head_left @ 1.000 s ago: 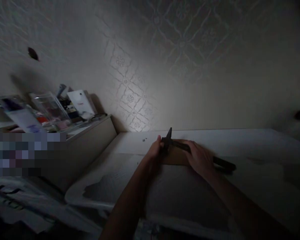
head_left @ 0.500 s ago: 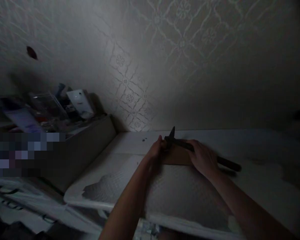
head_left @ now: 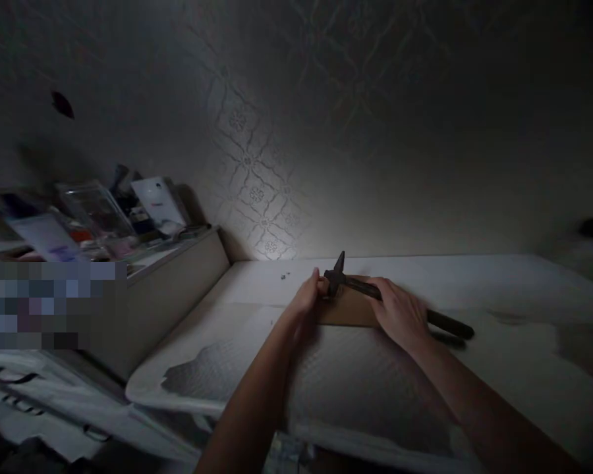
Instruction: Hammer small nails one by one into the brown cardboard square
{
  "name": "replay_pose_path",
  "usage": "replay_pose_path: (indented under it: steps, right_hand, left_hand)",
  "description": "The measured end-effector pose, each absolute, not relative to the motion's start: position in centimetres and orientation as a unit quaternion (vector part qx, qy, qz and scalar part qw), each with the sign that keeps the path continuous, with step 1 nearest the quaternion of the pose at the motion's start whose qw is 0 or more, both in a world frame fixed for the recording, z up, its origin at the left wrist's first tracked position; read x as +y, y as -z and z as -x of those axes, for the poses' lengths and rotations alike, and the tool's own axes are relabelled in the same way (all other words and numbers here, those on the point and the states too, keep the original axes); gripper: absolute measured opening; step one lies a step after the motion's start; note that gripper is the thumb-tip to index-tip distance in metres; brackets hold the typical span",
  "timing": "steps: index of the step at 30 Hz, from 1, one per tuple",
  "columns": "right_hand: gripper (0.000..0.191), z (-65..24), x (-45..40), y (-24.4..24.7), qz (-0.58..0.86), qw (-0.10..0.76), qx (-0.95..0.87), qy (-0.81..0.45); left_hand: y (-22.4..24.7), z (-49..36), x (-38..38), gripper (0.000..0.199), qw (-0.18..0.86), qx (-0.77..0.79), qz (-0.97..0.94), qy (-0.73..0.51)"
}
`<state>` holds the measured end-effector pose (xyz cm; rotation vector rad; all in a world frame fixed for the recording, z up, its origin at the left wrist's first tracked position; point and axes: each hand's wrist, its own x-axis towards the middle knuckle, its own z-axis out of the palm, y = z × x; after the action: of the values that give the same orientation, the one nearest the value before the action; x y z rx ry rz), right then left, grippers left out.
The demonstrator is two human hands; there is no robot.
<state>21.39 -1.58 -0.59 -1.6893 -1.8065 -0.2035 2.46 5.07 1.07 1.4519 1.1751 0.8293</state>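
well, hammer (head_left: 358, 286) in hand (head_left: 400, 307) (box (head_left: 99, 209) contents unclear)

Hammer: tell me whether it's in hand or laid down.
The hammer is in hand: the right hand grips its handle, which shows on both sides of the hand.
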Motion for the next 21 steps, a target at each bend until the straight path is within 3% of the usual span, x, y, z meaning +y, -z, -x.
replay_pose_path:
  steps: [21]
  right_hand:
    - [0.025,-21.36,-1.47,0.62,0.641,0.323,-0.691,0.084]
  left_hand:
    - [-0.93,-2.45,5.36,0.072,0.479,0.504,-0.629,-0.349]
